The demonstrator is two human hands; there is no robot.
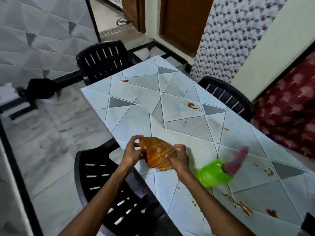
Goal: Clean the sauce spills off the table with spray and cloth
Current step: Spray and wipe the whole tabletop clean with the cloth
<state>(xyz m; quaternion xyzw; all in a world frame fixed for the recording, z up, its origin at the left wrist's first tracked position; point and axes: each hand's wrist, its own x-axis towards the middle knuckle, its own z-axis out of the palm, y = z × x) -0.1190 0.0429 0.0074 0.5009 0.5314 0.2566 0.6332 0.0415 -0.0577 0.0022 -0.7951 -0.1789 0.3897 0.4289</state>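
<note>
An orange-brown folded cloth (157,153) is held just above the near left edge of the table (143,99), between both hands. My left hand (133,150) pinches its left corner and my right hand (179,159) grips its right side. A green spray bottle (212,172) with a pink trigger head (236,161) stands on the table just right of my right hand, blurred. Red sauce spills lie at the far left (125,80), the middle right (191,105), the right edge (269,172) and the near right (243,207).
Black plastic chairs stand at the far end (102,61), on the right side (226,95) and directly under my arms (109,184). A red patterned bedspread (289,113) lies to the right. A tiled floor stretches to the left.
</note>
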